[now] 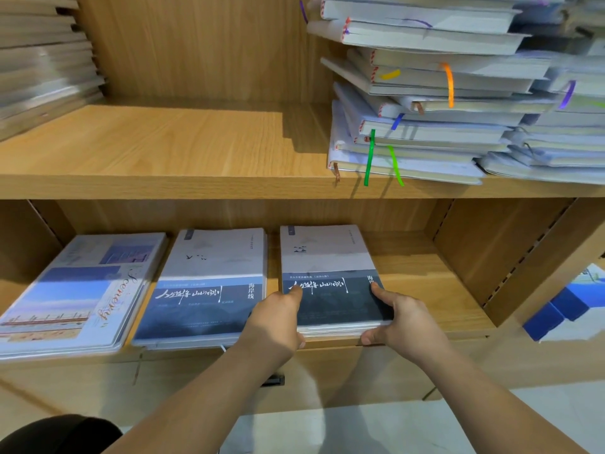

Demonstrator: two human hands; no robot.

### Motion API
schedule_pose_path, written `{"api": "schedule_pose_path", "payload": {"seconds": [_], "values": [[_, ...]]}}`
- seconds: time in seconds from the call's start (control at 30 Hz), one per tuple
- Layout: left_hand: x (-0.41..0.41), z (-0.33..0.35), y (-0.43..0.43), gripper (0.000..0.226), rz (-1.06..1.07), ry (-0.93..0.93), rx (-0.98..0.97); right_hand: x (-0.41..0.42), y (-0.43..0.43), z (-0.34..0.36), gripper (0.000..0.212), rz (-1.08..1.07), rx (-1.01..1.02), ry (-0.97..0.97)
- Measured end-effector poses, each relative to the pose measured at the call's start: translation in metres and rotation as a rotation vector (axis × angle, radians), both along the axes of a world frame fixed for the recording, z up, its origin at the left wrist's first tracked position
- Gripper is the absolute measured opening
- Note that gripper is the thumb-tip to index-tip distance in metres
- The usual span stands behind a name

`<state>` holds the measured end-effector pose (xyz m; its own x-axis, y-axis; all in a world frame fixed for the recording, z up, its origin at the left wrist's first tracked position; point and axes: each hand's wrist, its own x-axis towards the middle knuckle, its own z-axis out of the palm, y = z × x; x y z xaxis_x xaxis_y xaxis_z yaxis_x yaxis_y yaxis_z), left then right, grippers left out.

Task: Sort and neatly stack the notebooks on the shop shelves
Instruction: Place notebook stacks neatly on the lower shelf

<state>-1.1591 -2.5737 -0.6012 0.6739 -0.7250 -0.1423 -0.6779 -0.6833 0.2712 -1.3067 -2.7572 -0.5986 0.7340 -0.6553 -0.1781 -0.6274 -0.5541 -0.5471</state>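
Lower wooden shelf [425, 290]; left hand [278, 319] and right hand [402, 319], fingers curled, grip the dark notebook stack [327, 257].

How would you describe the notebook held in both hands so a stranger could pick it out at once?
Find the lower shelf, where three piles lie side by side. The notebook tops the rightmost pile, gripped at its near corners by the left hand and right hand. Its cover is grey above and near-black below; the middle notebook looks alike but bluer, and nobody holds it.
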Motion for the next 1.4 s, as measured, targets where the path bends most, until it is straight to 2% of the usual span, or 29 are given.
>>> {"api": "schedule_pose_path", "payload": {"seconds": [0.2, 0.23, 0.33, 0.37, 0.4, 0.47, 0.57, 0.73, 0.87, 0.97, 1.07, 1.17, 1.3, 1.4], "values": [[-0.008, 0.01, 0.017, 0.086, 0.019, 0.011, -0.094, -0.007, 0.006, 0.019, 0.114, 0.049, -0.024, 0.027], [-0.01, 0.015, 0.026, 0.079, 0.021, 0.028, -0.136, -0.011, 0.01, 0.028, 0.108, 0.051, -0.056, 0.039], [-0.015, 0.029, 0.061, 0.037, 0.035, 0.063, -0.247, -0.021, 0.035, 0.058, 0.075, 0.08, -0.271, 0.162], [-0.017, 0.034, 0.075, 0.036, 0.056, 0.086, -0.282, -0.024, 0.048, 0.068, 0.066, 0.094, -0.346, 0.191], [-0.019, 0.037, 0.089, 0.043, 0.074, 0.122, -0.324, -0.026, 0.063, 0.077, 0.061, 0.107, -0.398, 0.194], [-0.022, 0.047, 0.116, 0.063, 0.103, 0.172, -0.395, -0.025, 0.1, 0.091, 0.059, 0.141, -0.425, 0.148], [-0.024, 0.073, 0.153, 0.069, 0.121, 0.159, -0.439, -0.014, 0.154, 0.118, 0.055, 0.244, -0.398, 0.09], [-0.01, 0.147, 0.225, 0.059, 0.087, 0.087, -0.464, 0.027, 0.225, 0.198, 0.041, 0.379, -0.368, -0.064], [0.012, 0.217, 0.29, 0.021, 0.105, -0.014, -0.625, 0.073, 0.27, 0.278, 0.038, 0.467, -0.38, -0.244], [0.037, 0.267, 0.335, 0.012, 0.167, -0.142, -0.737, 0.111, 0.297, 0.328, 0.036, 0.442, -0.451, -0.448], [0.068, 0.312, 0.371, 0.003, 0.281, -0.364, -0.825, 0.145, 0.314, 0.362, 0.03, 0.393, -0.441, -0.633], [0.101, 0.351, 0.391, 0.006, 0.37, -0.544, -0.896, 0.175, 0.319, 0.387, 0.033, 0.321, -0.354, -0.705], [0.132, 0.368, 0.389, 0.04, 0.505, -0.539, -0.822, 0.203, 0.327, 0.407, 0.048, 0.382, -0.16, -0.614], [0.14, 0.363, 0.386, 0.046, 0.548, -0.531, -0.915, 0.208, 0.332, 0.417, 0.059, 0.384, 0.068, -0.617]]}}
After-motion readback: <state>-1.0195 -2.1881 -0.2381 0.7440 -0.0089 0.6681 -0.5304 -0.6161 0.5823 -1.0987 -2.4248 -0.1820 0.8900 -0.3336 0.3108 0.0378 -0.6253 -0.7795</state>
